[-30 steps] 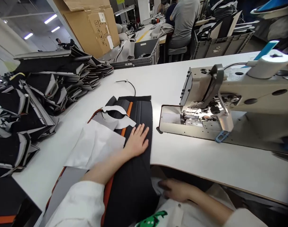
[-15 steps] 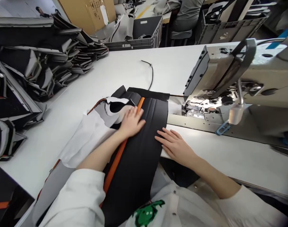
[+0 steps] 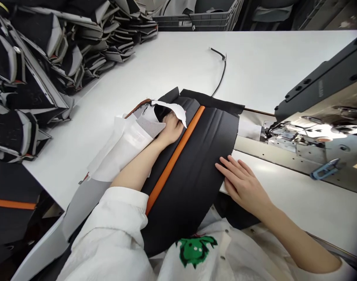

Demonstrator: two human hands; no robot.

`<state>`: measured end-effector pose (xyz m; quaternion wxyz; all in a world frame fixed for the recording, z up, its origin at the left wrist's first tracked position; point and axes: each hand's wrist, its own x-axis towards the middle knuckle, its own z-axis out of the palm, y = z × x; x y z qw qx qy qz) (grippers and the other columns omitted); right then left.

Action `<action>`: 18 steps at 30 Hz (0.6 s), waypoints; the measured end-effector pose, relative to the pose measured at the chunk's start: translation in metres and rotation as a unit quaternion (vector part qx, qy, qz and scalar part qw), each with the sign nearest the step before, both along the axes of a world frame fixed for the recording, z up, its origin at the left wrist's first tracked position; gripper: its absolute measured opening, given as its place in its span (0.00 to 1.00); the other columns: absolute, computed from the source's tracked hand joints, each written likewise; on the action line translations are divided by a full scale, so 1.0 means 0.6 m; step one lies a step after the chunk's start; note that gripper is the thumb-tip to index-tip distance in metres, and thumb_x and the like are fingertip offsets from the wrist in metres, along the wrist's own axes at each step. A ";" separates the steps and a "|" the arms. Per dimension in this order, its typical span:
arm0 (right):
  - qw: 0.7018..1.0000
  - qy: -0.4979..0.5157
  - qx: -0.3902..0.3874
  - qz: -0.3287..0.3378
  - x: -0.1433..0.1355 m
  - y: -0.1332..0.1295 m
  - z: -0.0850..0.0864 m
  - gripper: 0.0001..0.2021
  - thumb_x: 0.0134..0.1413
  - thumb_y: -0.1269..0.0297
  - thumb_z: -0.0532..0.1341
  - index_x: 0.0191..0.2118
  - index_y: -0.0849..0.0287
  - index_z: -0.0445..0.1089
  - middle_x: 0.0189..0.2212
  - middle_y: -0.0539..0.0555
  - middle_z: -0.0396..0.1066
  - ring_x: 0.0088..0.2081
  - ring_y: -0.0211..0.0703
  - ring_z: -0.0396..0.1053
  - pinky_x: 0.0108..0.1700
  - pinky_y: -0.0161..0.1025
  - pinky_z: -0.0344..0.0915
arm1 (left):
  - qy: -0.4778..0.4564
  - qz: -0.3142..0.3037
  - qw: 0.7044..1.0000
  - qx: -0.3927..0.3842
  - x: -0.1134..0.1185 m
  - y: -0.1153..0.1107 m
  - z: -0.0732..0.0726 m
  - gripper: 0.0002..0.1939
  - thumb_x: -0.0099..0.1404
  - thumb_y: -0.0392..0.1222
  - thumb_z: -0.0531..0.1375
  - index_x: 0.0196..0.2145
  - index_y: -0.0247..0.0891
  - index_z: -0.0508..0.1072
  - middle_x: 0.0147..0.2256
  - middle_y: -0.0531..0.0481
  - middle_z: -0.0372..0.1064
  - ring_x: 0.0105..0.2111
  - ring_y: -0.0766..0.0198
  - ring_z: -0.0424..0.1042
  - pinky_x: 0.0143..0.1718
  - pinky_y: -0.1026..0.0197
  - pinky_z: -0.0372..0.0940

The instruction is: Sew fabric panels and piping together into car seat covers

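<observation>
Lying on the tabletop [image 3: 178,62] to the left of the sewing machine [image 3: 322,113], the black panel [image 3: 193,171] carries a diagonal orange strip [image 3: 175,158]. The right hand [image 3: 247,187], open with fingers extended, rests on the panel's edge nearest the machine, whereas the left hand [image 3: 171,128], farther from the machine, is curled beneath a white flap [image 3: 174,108], its fingertips hidden, so whether it grips cannot be told. Well left of the machine lies a pile of black-and-grey pieces [image 3: 75,43].
</observation>
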<state>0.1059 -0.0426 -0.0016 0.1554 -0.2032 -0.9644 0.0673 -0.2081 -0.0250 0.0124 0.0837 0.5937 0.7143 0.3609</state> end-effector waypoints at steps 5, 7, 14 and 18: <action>0.999 0.008 0.007 0.033 0.008 0.010 0.015 0.21 0.58 0.74 0.49 0.55 0.60 0.65 0.57 0.55 0.64 0.60 0.51 0.57 0.57 0.50 0.62 | 0.218 -0.167 0.957 -0.097 0.115 -0.045 0.015 0.29 0.67 0.51 0.49 0.62 0.33 0.55 0.65 0.36 0.43 0.66 0.50 0.40 0.63 0.44 0.42; 0.999 0.007 -0.016 0.037 0.009 0.024 0.031 0.19 0.58 0.74 0.48 0.51 0.56 0.70 0.50 0.51 0.70 0.53 0.45 0.67 0.51 0.43 0.67 | 0.264 -0.220 0.932 -0.118 0.150 -0.067 0.012 0.34 0.67 0.56 0.49 0.64 0.34 0.51 0.66 0.36 0.39 0.66 0.50 0.37 0.64 0.44 0.40; 0.988 -0.043 -0.046 -0.140 -0.076 0.125 0.075 0.21 0.62 0.64 0.48 0.58 0.62 0.62 0.60 0.57 0.59 0.57 0.48 0.62 0.54 0.45 0.63 | 0.306 -0.228 0.914 -0.140 0.185 -0.094 0.008 0.35 0.67 0.57 0.46 0.64 0.34 0.50 0.66 0.36 0.40 0.66 0.49 0.38 0.63 0.41 0.39; 0.973 -0.087 -0.071 -0.203 -0.144 0.186 0.057 0.28 0.63 0.56 0.49 0.63 0.68 0.54 0.62 0.62 0.53 0.64 0.55 0.49 0.63 0.56 0.47 | 0.301 -0.249 0.908 -0.153 0.211 -0.108 0.011 0.36 0.67 0.59 0.46 0.65 0.35 0.48 0.66 0.36 0.39 0.66 0.48 0.38 0.63 0.40 0.40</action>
